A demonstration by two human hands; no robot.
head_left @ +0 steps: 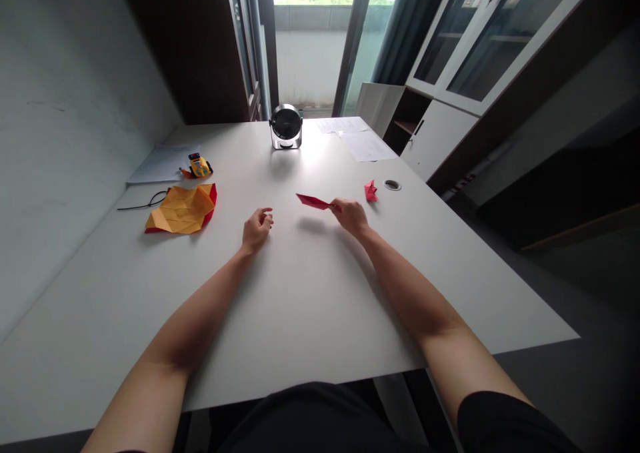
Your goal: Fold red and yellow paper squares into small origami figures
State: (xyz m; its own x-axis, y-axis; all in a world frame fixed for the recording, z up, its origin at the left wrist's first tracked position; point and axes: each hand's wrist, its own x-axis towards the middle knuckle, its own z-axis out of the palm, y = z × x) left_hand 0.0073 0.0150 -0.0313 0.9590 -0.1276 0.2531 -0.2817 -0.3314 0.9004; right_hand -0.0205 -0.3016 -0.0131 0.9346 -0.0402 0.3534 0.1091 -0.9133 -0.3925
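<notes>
The white table [300, 306] bears creased paper [183, 209], red origami [371, 191], white sheets [369, 146].

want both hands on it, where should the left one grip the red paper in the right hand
Probably best pinched at its free left end, from the left: the red paper juts that way above the table, while the right hand covers its right end.

I was in what looked like a small office. My white desk [305, 306] had a round cable hole [392, 185] and paper sheets [370, 147], with a glass-doored cabinet [473, 59] to the right.
</notes>
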